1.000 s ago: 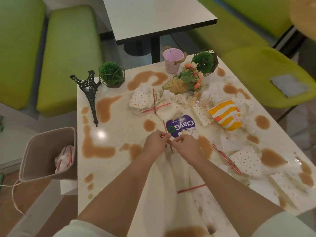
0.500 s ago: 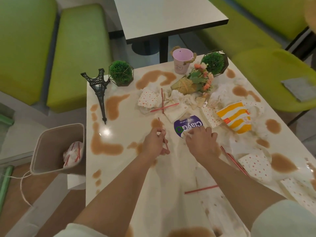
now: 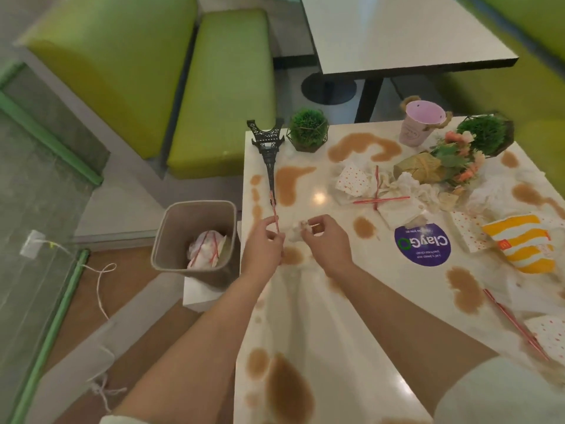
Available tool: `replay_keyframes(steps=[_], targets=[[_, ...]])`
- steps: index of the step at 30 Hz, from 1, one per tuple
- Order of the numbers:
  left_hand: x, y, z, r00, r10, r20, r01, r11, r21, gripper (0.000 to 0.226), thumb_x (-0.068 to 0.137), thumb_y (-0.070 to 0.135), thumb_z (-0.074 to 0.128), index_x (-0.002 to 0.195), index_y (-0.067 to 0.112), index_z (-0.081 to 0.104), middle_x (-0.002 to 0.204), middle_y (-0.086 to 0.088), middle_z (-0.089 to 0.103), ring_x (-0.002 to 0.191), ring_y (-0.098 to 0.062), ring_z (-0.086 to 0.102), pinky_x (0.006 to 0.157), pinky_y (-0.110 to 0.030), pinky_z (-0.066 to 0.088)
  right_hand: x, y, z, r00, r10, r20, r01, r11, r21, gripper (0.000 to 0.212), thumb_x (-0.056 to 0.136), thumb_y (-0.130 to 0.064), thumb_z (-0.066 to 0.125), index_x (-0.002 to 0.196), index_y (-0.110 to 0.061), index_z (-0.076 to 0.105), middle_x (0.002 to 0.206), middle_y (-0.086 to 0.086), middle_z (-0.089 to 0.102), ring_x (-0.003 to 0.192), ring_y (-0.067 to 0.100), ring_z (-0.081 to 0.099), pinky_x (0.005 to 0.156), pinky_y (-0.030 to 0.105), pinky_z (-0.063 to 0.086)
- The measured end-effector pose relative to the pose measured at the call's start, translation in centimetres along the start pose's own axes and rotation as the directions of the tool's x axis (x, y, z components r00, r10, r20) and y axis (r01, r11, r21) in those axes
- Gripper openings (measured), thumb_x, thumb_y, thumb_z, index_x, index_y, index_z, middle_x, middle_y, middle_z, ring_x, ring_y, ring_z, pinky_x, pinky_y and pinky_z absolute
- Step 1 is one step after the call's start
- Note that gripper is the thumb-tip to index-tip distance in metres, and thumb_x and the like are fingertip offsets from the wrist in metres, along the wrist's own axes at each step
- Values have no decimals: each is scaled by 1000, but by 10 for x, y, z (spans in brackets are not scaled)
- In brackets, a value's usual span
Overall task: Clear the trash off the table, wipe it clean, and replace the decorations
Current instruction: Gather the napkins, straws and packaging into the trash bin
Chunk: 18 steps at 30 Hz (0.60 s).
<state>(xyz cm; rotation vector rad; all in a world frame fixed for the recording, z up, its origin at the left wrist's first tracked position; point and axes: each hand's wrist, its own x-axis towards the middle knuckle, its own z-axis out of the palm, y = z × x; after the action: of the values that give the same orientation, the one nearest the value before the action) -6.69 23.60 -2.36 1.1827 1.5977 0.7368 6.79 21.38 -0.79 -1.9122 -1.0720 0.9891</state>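
Left hand (image 3: 265, 245): pinches a red straw (image 3: 275, 215), now carried from mid-table to the table's (image 3: 360, 325) left edge. Right hand (image 3: 325, 240): newly grips a crumpled napkin (image 3: 298, 231). Bin (image 3: 195, 240), centre-left of frame, just beside them; disposal judged imminent.

The room is evenly and softly lit from overhead, warm in tone. One small bright glare spot sits on the glossy white table (image 3: 318, 301), beside the brown spills, and a fainter sheen lies on the grey table (image 3: 397, 35) behind. Shadows are weak and diffuse. The whole view is slightly soft, with smeared detail on the crumpled paper. The wide lens bends straight edges, most strongly toward the corners and the green benches (image 3: 214, 87).
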Motion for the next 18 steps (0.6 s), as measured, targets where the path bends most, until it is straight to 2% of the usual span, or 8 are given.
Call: replay_keyframes(steps=[3,6,9,12,15,16,18], targets=[[7,-19,-43,996,-5,-94,7,1000,17,27,95,21,58,120,28,55,89,2,63,69,-17,66,58,-33,55,-4,-17,37,999,18,31,-19,1000,20,17,92,-33,63,102,-19,63,85,-8,64,76,14,61,68,31,50],[19,-43,-86,981,-71,-181,73,997,7,19,92,24,62,110,28,59,82,6,65,66,-17,66,67,-43,59,-10,-34,77,998,0,70,2,1000,-26,19,93,-29,62,106,-16,64,93,-4,64,85,14,60,72,26,47],[28,-60,-119,970,-93,-223,104,994,38,16,87,31,66,102,33,61,81,9,66,76,-18,69,76,-45,59,-11,-47,105,995,8,96,-4,999,-40,20,92,-24,62,109,-14,62,98,-1,62,89,15,59,72,24,44],[40,-72,-148,963,-144,-228,160,986,55,24,89,21,64,112,26,62,90,6,65,84,-20,68,79,-44,58,-11,-60,132,991,23,134,-17,999,-47,18,88,-20,63,103,-19,53,90,-3,59,79,12,58,62,24,45],[55,-83,-171,956,-230,-180,244,968,56,43,84,24,65,127,21,58,104,0,67,95,-27,68,85,-47,57,-8,-71,160,989,-3,148,19,994,-110,12,88,-19,62,95,-22,52,87,-5,58,81,14,59,66,27,50],[57,-84,-173,953,-251,-171,265,962,65,48,83,29,65,130,21,57,109,-2,68,100,-30,66,87,-47,56,-7,-73,162,987,-6,158,27,991,-130,11,88,-18,61,94,-22,54,85,-7,57,80,12,57,63,24,48],[58,-83,-178,953,-262,-154,281,952,124,48,87,31,63,133,20,55,117,-1,66,105,-25,64,89,-38,54,-5,-77,169,983,-17,181,47,985,-166,10,90,-16,60,95,-22,55,87,-9,57,76,8,54,56,17,38]])
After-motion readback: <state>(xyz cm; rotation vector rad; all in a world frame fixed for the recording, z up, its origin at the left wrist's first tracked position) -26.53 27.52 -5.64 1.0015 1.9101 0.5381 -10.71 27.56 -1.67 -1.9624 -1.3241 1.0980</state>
